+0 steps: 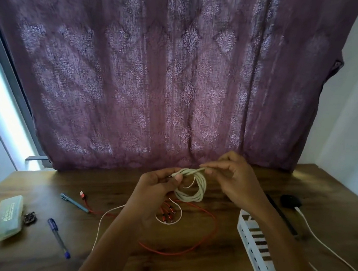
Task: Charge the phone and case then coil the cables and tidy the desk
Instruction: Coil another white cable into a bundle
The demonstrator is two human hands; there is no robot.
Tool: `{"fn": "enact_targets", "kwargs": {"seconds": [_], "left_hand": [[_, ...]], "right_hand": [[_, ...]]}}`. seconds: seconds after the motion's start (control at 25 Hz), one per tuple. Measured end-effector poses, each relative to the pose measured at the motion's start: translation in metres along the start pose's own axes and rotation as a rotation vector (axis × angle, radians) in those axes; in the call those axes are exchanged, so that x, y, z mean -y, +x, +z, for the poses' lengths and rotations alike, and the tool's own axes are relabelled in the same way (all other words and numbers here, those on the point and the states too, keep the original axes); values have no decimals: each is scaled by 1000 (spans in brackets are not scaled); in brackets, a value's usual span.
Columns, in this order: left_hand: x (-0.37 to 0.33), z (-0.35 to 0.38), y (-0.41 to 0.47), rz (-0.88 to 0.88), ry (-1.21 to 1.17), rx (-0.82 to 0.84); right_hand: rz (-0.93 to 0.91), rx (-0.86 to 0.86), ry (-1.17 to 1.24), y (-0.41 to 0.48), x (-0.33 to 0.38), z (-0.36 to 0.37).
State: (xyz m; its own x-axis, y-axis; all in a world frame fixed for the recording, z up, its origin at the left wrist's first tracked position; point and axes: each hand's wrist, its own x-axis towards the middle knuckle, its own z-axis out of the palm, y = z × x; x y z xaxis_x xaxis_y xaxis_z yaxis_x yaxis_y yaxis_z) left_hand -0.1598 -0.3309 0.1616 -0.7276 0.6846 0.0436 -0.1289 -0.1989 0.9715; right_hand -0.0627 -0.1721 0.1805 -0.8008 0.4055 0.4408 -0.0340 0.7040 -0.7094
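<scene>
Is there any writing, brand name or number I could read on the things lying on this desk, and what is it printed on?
No text here can be read.
Pale green case, left on the desk: rows of faint print on its lid, too blurred to read.
Blue pen and teal pen: no legible marking.
Coiled white cable, held in the left hand and right hand: no label visible.
White slotted tray: no writing visible.
</scene>
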Motion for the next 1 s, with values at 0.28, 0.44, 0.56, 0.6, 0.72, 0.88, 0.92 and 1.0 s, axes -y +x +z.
{"fn": "enact_targets", "kwargs": {"seconds": [0.28,0.44,0.56,0.6,0.72,0.88,0.92,1.0], "left_hand": [[4,7,-2,-39,-236,-12],[7,9,-7,-43,-314,-45],[3,10,-9,-58,-115,-98],[2,8,-7,-16,53,-136],[-4,3,-3,279,544,-123],[-13,6,3,561,892,36],[-14,8,3,579,929,56],[-13,11,2,596,926,47]], "right_hand": [[247,-101,452,-16,12,33],[325,15,702,-22,24,30],[186,47,361,-26,20,29],[165,24,320,-25,18,27],[130,10,232,-22,16,24],[28,111,84,-18,13,18],[28,138,76,-18,14,16],[68,177,98,-18,14,14]]}}
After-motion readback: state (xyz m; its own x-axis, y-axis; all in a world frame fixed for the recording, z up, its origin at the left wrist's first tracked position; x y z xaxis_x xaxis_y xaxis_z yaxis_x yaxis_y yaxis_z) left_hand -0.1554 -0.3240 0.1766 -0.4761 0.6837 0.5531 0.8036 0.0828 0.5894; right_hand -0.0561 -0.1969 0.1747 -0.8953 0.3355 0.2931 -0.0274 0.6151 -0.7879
